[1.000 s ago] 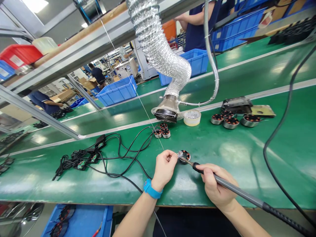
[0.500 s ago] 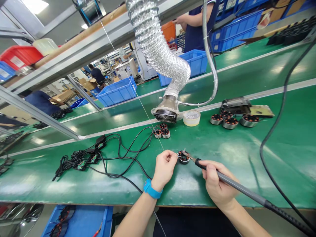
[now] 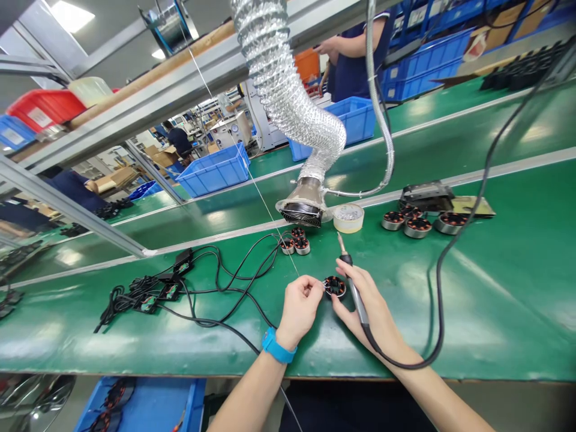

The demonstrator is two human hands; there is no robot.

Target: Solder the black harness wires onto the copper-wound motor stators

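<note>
My left hand [image 3: 300,306], with a blue wristband, pinches the end of a thin wire [image 3: 265,207] that runs down from a spool [image 3: 170,29]. Right beside its fingertips a round motor stator [image 3: 335,287] with copper coils lies on the green bench. My right hand [image 3: 366,303] is closed around a soldering iron [image 3: 355,291], whose tip points up and away, clear of the stator. The thumb of that hand is at the stator's lower edge.
A fume duct [image 3: 306,108] hangs above a round tin [image 3: 348,218]. Several stators [image 3: 417,227] sit at the right, more [image 3: 301,245] behind my hands. Black cables [image 3: 144,288] with small boards lie left. A blue bin [image 3: 153,408] is below the bench edge. A person [image 3: 360,54] stands opposite.
My right hand has swung the soldering iron's tip up off the stator and moved left, bringing its thumb to the stator. The iron's cord has shifted left. My left hand has barely moved.
</note>
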